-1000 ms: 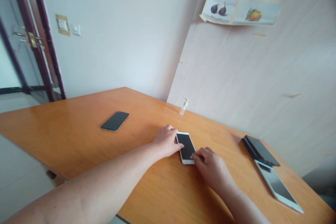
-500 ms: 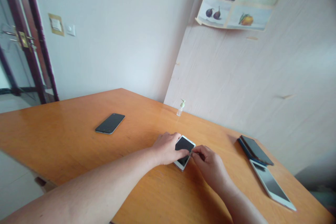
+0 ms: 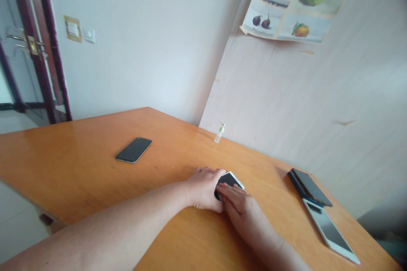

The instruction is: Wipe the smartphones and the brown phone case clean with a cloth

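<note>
A white smartphone (image 3: 230, 178) with a dark screen lies on the wooden table, its lower part covered by my hands. My left hand (image 3: 206, 188) is wrapped round its left side and near end. Across the screen lie the fingers of my right hand (image 3: 239, 203), stretched out and close together, with the tips near my left hand. Whether anything small is under those fingertips is hidden.
Another phone (image 3: 134, 150) lies on the table (image 3: 79, 152) to the left. A small pump bottle (image 3: 219, 132) stands by the wall. To the right are a dark tablet-like device (image 3: 311, 186) and a white tablet (image 3: 332, 230).
My right hand has moved from a pinch at the phone's right edge to lying over its screen. My left thumb has come off the screen, and the phone has shifted slightly right.
</note>
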`<state>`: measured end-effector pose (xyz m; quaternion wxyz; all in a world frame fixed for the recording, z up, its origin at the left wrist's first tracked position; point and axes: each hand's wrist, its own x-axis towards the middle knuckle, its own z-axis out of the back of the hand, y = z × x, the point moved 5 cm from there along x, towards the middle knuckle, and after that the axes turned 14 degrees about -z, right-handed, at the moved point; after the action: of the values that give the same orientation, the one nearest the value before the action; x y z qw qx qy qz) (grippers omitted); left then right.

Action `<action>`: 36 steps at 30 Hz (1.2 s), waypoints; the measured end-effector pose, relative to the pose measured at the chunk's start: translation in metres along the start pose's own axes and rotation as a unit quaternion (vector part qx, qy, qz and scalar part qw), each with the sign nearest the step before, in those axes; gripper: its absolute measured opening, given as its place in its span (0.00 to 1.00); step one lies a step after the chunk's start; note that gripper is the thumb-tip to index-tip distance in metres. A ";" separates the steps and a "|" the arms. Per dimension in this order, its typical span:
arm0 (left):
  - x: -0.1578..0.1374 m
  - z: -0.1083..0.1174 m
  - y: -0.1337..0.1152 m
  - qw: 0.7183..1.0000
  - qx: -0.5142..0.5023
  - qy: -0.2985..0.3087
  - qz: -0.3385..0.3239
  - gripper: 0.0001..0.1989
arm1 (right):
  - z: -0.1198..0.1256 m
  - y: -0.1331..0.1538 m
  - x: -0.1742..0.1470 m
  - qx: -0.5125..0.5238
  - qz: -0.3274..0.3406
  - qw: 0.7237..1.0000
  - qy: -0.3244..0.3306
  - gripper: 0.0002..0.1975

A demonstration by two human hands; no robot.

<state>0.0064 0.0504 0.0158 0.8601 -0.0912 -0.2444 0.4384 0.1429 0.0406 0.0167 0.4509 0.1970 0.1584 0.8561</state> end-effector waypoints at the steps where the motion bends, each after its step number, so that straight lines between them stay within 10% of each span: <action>1: 0.000 0.000 0.000 1.000 -0.004 0.004 0.000 0.42 | 0.002 -0.008 0.002 -0.021 -0.017 1.000 -0.002 0.20; 10: -0.001 0.015 0.014 0.995 0.075 -0.015 0.063 0.42 | 0.013 -0.065 0.010 -0.088 -0.155 0.983 -0.048 0.21; 25: -0.001 0.004 0.014 0.998 0.050 -0.038 0.010 0.32 | -0.006 -0.002 -0.005 -0.102 -0.045 0.992 0.059 0.24; 32: 0.003 -0.002 0.009 0.999 0.039 -0.029 -0.008 0.37 | 0.009 -0.054 0.007 -0.168 -0.177 0.970 -0.008 0.24; 36: 0.003 -0.004 0.006 0.999 0.038 -0.030 -0.019 0.39 | 0.005 -0.040 0.005 -0.148 -0.136 0.980 0.008 0.23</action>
<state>0.0059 0.0568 0.0114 0.8636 -0.0410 -0.2549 0.4331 0.1715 0.0669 0.0034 0.5858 0.0975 0.0591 0.8024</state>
